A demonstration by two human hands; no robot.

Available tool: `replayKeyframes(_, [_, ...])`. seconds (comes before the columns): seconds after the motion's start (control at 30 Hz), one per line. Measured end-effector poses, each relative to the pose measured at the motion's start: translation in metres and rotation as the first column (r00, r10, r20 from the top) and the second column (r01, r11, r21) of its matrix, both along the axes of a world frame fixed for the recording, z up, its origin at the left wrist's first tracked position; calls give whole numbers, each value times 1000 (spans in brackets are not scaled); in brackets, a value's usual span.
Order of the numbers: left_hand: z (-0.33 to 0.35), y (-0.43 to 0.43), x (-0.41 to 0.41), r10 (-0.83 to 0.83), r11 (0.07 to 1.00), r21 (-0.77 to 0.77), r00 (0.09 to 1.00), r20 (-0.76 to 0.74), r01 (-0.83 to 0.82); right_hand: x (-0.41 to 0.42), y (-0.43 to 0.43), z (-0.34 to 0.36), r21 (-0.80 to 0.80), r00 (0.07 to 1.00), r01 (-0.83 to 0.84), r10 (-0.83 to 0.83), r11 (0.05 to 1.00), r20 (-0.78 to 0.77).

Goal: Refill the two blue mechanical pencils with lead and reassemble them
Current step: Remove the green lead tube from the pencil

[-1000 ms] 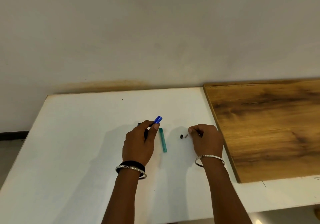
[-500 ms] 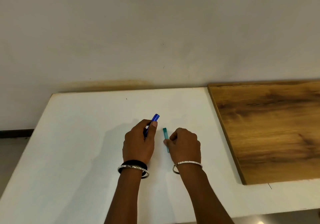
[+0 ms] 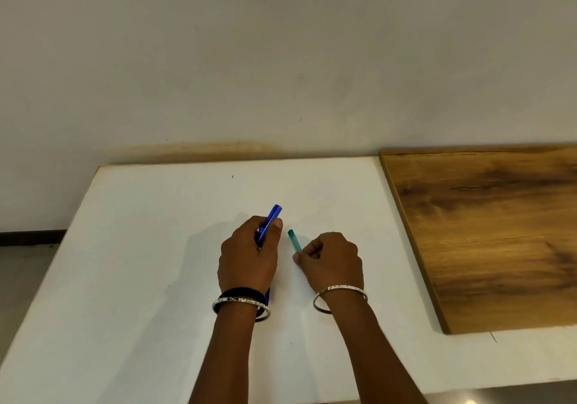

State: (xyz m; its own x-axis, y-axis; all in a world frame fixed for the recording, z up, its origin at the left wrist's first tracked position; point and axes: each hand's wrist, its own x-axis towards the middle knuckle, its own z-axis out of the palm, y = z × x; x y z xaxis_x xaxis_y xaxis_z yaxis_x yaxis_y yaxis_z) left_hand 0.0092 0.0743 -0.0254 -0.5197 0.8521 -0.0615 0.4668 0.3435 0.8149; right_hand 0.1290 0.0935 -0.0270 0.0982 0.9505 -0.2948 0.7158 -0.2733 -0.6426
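Head view: the left grip (image 3: 248,254) is curled round a blue mechanical pencil (image 3: 273,216), held over the white worktop (image 3: 140,247). The pencil's far end tilts up and away, probably so its opening is ready for lead. Just beside it, the right grip (image 3: 331,260) pinches the teal lead case (image 3: 294,239), likely to draw lead. I cannot make out the second pencil.

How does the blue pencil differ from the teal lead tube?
The blue pencil sits in the left hand, its far end leaning right; the teal lead tube is pinched by the right hand, far end leaning left. Both are slim sticks, partly covered.
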Motion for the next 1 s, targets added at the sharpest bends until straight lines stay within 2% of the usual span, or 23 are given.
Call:
replayKeyframes(0.07, [3,0,1,-1,1000,-11,1000,25,1,2,5,3,-6,981,23,-23,1000,-194])
replayKeyframes(0.13, [5,1,3,-16,1000,-13,996,93,18,4,9,7,-37,920,25,-37,999,-390])
replayKeyframes(0.23, [5,3,3,-32,999,7,965,259,32,6,9,11,-41,845,-23,-2,999,-535])
replayKeyframes(0.37, [5,3,1,-22,1000,12,927,374,19,10,8,14,-33,799,-87,50,996,-599])
replayKeyframes(0.43, [5,3,1,-34,999,25,934,355,27,13,9,15,-34,776,-86,45,996,-629])
replayKeyframes(0.57, [8,2,5,-121,993,45,963,239,113,17,14,18,-5,681,53,-39,999,-731])
replayKeyframes(0.8, [8,2,9,-221,975,63,960,173,213,22,16,10,81,748,128,-43,988,-662])
replayKeyframes(1.0, [5,1,5,-237,972,44,960,148,233,25,15,9,24,695,164,-98,986,-713])
